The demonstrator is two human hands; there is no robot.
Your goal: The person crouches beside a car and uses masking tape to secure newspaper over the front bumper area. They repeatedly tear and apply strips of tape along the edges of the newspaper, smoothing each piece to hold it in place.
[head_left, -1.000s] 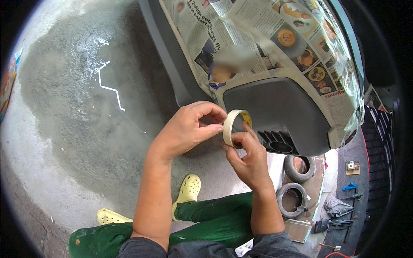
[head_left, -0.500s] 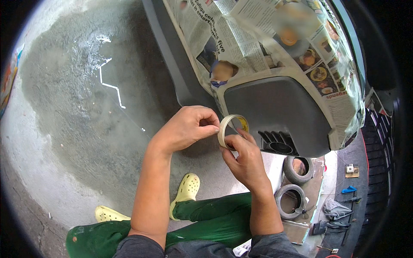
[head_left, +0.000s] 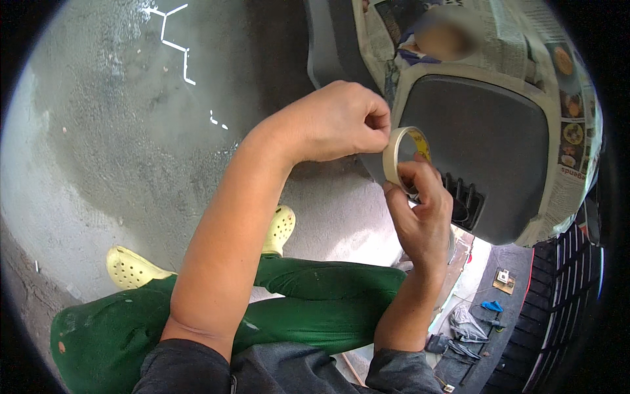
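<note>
A roll of cream masking tape (head_left: 392, 159), with yellow printing inside its core, is held upright by my right hand (head_left: 425, 203). My right fingers reach into the ring while the thumb presses its lower outer side. My left hand (head_left: 348, 121) is closed in a pinch, its fingertips at the roll's outer left face; whether a loose tape end lies between them is hidden. Just behind the roll is a dark grey plastic panel (head_left: 476, 148) with a slatted vent (head_left: 462, 200). Pale tape and newspaper (head_left: 571, 190) border the panel.
A grey plastic trim piece (head_left: 328, 39) rises beside the papered part. White marks (head_left: 174, 44) lie on the damp concrete floor (head_left: 118, 184). Yellow clogs (head_left: 134, 268) are on my feet. At lower right are a grey plastic bag (head_left: 467, 323), a blue scrap (head_left: 492, 306) and a black slatted grille (head_left: 558, 295).
The view has shifted, so the panel and newspaper sit farther right and higher. Both hands and the tape roll have moved up and right in the picture, keeping the same hold.
</note>
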